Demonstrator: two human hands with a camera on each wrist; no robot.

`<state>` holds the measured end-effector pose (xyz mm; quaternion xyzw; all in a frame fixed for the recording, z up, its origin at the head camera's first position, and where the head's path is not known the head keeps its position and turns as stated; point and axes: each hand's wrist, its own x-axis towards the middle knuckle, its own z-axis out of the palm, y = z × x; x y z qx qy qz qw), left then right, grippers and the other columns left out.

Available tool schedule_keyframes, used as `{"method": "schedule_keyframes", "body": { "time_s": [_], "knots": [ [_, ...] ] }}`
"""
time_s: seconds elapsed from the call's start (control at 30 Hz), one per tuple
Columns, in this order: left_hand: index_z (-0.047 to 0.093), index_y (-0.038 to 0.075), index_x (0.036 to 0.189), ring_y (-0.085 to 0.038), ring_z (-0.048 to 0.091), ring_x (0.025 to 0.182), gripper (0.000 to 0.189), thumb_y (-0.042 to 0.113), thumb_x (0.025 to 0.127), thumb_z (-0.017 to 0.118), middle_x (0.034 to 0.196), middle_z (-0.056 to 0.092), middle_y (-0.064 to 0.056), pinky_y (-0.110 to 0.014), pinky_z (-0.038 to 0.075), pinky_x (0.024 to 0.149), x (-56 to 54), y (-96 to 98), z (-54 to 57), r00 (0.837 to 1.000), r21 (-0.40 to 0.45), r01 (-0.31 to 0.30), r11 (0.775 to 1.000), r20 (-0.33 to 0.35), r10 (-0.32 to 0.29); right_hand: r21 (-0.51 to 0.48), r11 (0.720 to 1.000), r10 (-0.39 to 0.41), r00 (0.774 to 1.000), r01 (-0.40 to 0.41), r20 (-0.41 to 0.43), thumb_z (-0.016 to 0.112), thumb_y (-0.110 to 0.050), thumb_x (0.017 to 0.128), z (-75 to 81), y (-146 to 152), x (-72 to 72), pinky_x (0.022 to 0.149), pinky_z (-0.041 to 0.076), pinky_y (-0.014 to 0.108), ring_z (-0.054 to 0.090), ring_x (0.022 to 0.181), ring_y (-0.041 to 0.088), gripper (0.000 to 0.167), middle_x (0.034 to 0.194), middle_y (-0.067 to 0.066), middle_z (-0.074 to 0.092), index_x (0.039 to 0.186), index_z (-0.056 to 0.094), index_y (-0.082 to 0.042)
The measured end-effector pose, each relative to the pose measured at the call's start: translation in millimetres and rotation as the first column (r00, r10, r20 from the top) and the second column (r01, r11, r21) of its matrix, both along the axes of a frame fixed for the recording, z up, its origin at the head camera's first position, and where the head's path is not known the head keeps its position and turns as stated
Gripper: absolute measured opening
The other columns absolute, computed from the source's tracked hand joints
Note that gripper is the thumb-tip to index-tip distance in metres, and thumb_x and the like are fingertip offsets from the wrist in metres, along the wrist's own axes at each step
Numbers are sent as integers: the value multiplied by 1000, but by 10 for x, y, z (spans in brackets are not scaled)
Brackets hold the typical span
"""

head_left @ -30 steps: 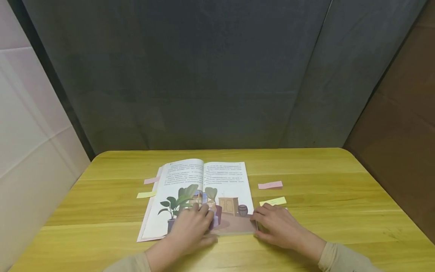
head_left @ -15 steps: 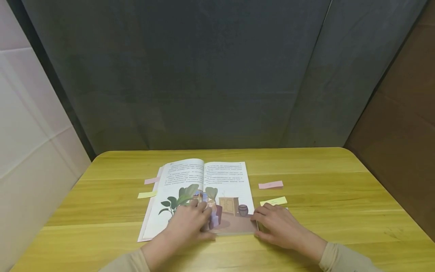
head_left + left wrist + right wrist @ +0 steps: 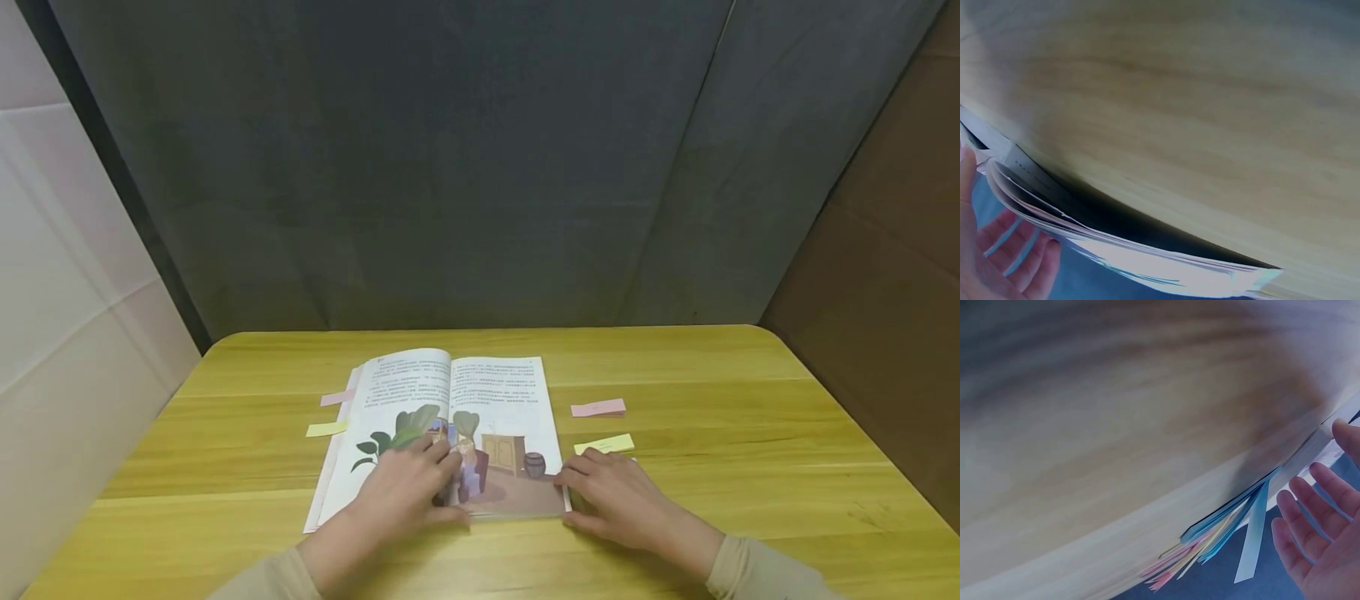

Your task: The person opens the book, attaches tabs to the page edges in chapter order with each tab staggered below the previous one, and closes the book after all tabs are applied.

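An open book lies on the wooden table, with printed text and a coloured room picture across both pages. My left hand rests on the lower part near the centre fold, covering part of the plant picture. In the left wrist view its fingers lie relaxed by the curved pages. My right hand touches the lower right edge of the book, fingertips on the page border and thumb by the corner. The right wrist view shows its fingers spread and nearly straight beside a light blue paper tab.
A pink tab and a yellow tab lie right of the book. Another pink tab and yellow tab stick out at its left edge. The table ends at a dark grey curtain.
My left hand has slid slightly left and toward me across the page, baring more of the picture at the fold. The right hand stays nearly still.
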<state>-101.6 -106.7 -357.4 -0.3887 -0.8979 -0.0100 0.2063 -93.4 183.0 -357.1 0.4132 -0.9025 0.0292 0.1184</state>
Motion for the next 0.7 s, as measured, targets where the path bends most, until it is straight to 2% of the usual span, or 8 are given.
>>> {"method": "schedule_keyframes", "body": {
  "time_s": [0.13,0.27,0.4,0.5,0.57,0.63,0.7],
  "knots": [
    [53,15,80,-13,46,63,48,59,65,62,74,45,4,-20,28,37,25,-46,0,999,44,35,998,-42,-33,-8,1000,7,1000,-7,-13,68,-40,69,-6,14,0,65,45,31,50,82,10,36,91,-7,55,96,62,-17],
    [52,15,83,-13,47,62,35,45,68,66,74,46,4,-21,29,36,62,-82,-12,990,92,90,992,-115,-79,-5,1000,6,1000,-6,-14,68,-41,69,-4,24,2,64,45,31,50,82,10,35,91,-7,54,94,61,-17],
    [57,12,95,-17,52,67,26,27,73,54,87,54,0,-27,39,39,101,-99,-24,976,140,152,978,-178,-126,4,1000,0,1000,0,-3,68,-40,69,0,24,3,65,45,31,50,82,11,35,92,-6,55,94,61,-17],
    [56,7,110,-23,55,83,39,19,76,40,105,55,-6,-32,47,51,128,-106,-18,971,156,169,973,-197,-137,6,1000,-2,1000,2,3,68,-41,69,1,22,4,65,45,31,49,82,11,36,93,-6,55,95,61,-17],
    [51,5,118,-26,51,97,47,18,77,33,116,52,-8,-35,48,63,145,-119,-5,972,143,156,977,-197,-127,4,1000,-3,1000,3,4,68,-41,70,1,19,3,65,45,31,49,82,11,35,93,-6,55,95,61,-17],
    [45,4,126,-28,44,111,53,15,77,27,126,45,-10,-39,44,77,155,-131,17,971,126,150,981,-205,-122,2,1000,-3,1000,3,6,68,-40,70,1,16,3,65,45,31,49,82,10,35,92,-6,55,95,61,-16],
    [38,4,131,-29,33,121,57,12,75,37,135,35,-11,-44,34,91,170,-155,42,974,96,131,987,-198,-110,4,1000,-6,1000,6,6,67,-40,70,1,13,3,65,45,31,49,82,10,35,92,-6,55,95,61,-16]
  ]
}}
